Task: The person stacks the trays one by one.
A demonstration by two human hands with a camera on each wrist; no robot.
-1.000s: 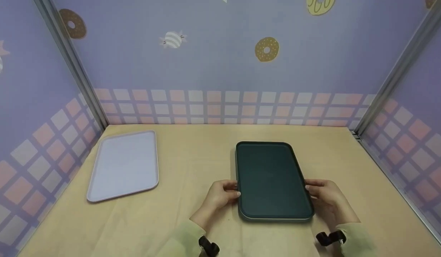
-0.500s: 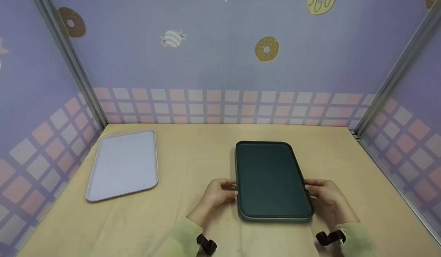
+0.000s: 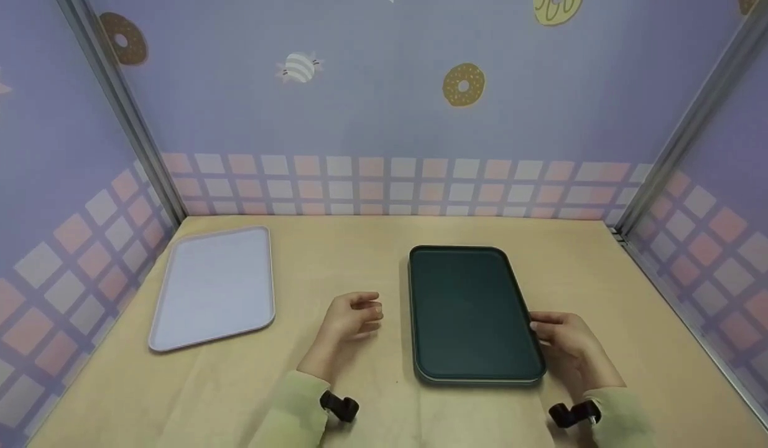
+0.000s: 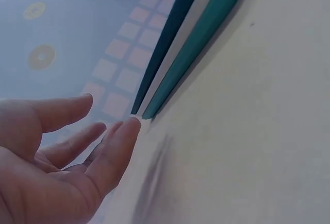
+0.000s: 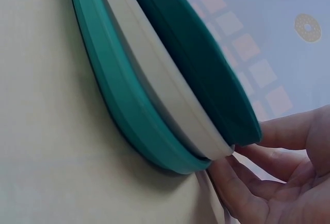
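Two hands, one stack of trays

Farthest left of both hands lies a lilac tray (image 3: 214, 286). Left hand (image 3: 349, 317) hovers loosely spread, holding nothing, just left of the stacked trays (image 3: 471, 311). Right hand (image 3: 567, 342) touches the stack's right edge on the tabletop (image 3: 334, 255), fingers relaxed.

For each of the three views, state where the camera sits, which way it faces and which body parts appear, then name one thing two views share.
Head: worn high, looks forward and down at the table; shows left hand, right hand, both sleeves.
Left wrist: low by the left hand, looks along the table at the tray stack; shows open fingers.
Right wrist: low by the right hand, looks at the stack's edge; shows fingers touching it.
Shared: both wrist views show three stacked trays.
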